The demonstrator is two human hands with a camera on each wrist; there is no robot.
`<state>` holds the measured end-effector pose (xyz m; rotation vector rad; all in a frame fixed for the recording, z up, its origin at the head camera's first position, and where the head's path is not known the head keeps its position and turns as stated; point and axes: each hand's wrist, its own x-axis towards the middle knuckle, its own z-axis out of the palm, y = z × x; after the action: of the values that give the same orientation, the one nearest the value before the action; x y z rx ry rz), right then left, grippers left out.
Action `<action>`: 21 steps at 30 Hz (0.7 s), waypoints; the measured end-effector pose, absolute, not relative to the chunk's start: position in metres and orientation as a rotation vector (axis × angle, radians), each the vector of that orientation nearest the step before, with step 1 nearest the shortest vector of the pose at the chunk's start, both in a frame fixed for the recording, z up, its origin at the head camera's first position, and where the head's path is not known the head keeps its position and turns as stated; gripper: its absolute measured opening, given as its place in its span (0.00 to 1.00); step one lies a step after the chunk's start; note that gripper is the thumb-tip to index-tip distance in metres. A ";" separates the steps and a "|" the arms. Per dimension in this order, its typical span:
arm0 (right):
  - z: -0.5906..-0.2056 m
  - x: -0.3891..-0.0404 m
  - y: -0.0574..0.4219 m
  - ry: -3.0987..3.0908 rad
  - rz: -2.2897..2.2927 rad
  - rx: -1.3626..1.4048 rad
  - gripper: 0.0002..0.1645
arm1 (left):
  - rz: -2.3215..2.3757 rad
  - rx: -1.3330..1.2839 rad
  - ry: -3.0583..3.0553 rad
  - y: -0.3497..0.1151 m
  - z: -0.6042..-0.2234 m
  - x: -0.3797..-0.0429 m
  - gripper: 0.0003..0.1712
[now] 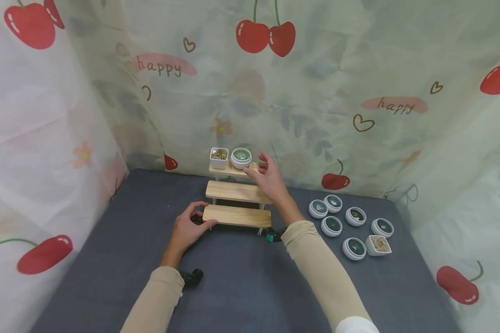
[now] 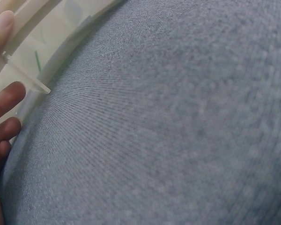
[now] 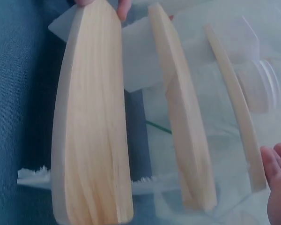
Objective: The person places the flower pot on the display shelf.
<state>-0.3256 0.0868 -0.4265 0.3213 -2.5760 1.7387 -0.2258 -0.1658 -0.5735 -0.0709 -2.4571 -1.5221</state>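
Note:
A three-step wooden display stand (image 1: 238, 216) with clear side supports stands on the dark cloth. My left hand (image 1: 186, 229) grips the left end of its lowest step, thumb at the front edge and fingers behind. On the top step, a square white cup (image 1: 219, 158) with dried bits inside sits left of a round white jar (image 1: 241, 158) with a green top. My right hand (image 1: 270, 178) is beside that jar, thumb and fingers apart, the thumb tip close to the jar's lower right side. In the right wrist view its fingertips (image 3: 277, 159) are right at the top step's end.
Several round white jars (image 1: 331, 225) with dark green tops are grouped at the right, with another square cup (image 1: 379, 245) among them. A printed curtain (image 1: 316, 83) surrounds the back and sides. A black object (image 1: 193, 277) lies near the left wrist.

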 end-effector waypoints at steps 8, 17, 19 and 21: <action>-0.422 -0.313 0.121 -2.571 1.664 0.349 0.51 | -1.544 -0.071 -2.444 -0.165 -0.571 -0.225 0.35; -0.428 -0.292 0.168 -2.685 1.447 0.277 0.51 | -1.542 -0.070 -2.465 -0.161 -0.570 -0.224 0.35; -0.432 -0.289 0.179 -2.694 1.413 0.252 0.51 | -1.540 -0.063 -2.458 -0.162 -0.570 -0.224 0.35; -0.435 -0.286 0.189 -2.688 1.396 0.230 0.51 | -1.537 -0.050 -2.451 -0.164 -0.570 -0.224 0.35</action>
<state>-0.2856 0.1886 -0.4347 0.2301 -2.6879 1.3958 -0.2240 -0.1636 -0.5704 -0.0496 -2.4512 -1.5366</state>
